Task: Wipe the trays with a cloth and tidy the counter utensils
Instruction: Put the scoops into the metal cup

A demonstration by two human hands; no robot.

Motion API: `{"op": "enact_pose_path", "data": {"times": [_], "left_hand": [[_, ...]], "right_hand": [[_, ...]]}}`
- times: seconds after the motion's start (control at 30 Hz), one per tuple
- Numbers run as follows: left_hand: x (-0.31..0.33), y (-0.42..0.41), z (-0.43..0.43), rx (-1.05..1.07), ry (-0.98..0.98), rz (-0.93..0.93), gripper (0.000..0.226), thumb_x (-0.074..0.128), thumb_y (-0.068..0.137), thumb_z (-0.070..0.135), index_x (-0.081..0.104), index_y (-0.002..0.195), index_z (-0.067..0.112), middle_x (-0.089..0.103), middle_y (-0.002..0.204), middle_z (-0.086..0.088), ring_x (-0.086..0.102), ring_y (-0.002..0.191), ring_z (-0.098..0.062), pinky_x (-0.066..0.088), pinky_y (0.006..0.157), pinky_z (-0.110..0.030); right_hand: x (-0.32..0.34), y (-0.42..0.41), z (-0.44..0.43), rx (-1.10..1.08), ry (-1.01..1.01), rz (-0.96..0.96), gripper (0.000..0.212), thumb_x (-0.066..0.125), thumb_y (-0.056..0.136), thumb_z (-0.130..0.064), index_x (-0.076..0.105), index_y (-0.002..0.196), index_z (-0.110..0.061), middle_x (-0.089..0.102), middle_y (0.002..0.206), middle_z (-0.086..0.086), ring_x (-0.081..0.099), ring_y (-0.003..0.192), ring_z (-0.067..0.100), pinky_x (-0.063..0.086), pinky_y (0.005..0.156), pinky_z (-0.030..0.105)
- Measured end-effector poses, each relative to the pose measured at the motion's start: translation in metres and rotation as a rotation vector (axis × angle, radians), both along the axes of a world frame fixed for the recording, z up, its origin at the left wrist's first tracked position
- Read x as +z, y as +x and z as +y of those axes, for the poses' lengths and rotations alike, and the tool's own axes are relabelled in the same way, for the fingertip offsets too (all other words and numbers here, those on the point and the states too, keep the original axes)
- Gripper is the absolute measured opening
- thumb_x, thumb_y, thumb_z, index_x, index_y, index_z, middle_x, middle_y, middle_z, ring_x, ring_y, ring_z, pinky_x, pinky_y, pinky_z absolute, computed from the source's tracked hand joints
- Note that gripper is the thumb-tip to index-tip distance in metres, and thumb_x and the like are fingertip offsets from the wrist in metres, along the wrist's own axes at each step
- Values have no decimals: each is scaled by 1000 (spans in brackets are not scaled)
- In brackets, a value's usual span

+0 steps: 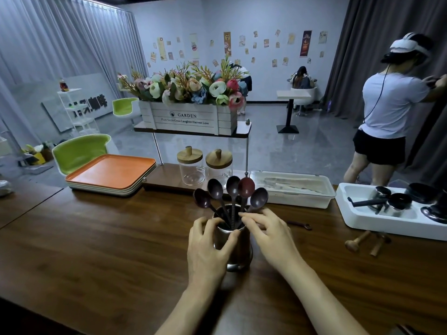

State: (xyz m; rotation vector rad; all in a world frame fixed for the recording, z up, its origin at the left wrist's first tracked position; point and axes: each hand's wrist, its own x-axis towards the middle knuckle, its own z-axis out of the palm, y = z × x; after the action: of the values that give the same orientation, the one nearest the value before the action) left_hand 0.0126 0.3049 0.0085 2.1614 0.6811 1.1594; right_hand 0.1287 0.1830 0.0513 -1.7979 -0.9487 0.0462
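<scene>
My left hand (208,247) grips shiny steel cup (240,252), five dark spoons (233,186) upright inside; right hand (268,235) fingers at handles, grip unclear.

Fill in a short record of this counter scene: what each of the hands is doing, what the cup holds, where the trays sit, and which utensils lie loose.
left hand: grips the metal cup from its left side
cup contents: five dark spoons, bowls up
right hand: fingertips at the spoon handles by the rim; a pinch cannot be confirmed
trays: orange stack of trays at the back left of the counter, untouched
loose items: small dark utensil and wooden tampers, to the right
</scene>
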Motion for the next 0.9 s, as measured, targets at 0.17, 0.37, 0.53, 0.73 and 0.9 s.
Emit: {"op": "enact_pose_path", "data": {"times": [0.17, 0.37, 0.53, 0.73, 0.9], "left_hand": [[0, 3, 1, -40, -56, -26, 40, 61, 84, 67, 59, 106, 34, 56, 123, 16, 62, 107, -11, 55, 80, -36], [-2, 3, 2, -30, -90, -13, 41, 60, 80, 72, 54, 107, 42, 54, 123, 18, 65, 93, -12, 55, 75, -34], [-2, 3, -1, -28, -102, -15, 46, 59, 81, 71, 57, 115, 39, 53, 120, 19, 60, 97, -5, 56, 75, -36], [0, 2, -1, -34, -123, 8, 48, 59, 80, 73, 58, 115, 39, 53, 120, 19, 61, 98, -6, 56, 77, -35], [0, 3, -3, 3, -119, 35, 50, 57, 79, 77, 55, 114, 41, 50, 119, 18, 64, 88, -15, 55, 76, -35]], "right_hand": [[-9, 11, -6, 172, 94, 280, 25, 60, 99, -20, 74, 117, -29, 67, 122, -13, 57, 117, -7, 47, 90, 13], [-37, 41, -6, 0, 248, 575, 20, 58, 99, -12, 76, 105, -16, 77, 97, 4, 71, 96, 27, 59, 80, 34], [-56, 76, 1, -212, -41, 232, 20, 65, 94, -15, 78, 102, -28, 76, 93, -13, 70, 93, 15, 51, 71, 19], [-64, 96, 16, -290, -463, -212, 46, 59, 94, -17, 58, 135, -38, 65, 126, -13, 53, 117, 22, 33, 96, 40], [-65, 92, 17, -278, -504, -255, 49, 53, 95, -13, 55, 137, -39, 69, 109, -8, 58, 106, 23, 37, 93, 41]]}}
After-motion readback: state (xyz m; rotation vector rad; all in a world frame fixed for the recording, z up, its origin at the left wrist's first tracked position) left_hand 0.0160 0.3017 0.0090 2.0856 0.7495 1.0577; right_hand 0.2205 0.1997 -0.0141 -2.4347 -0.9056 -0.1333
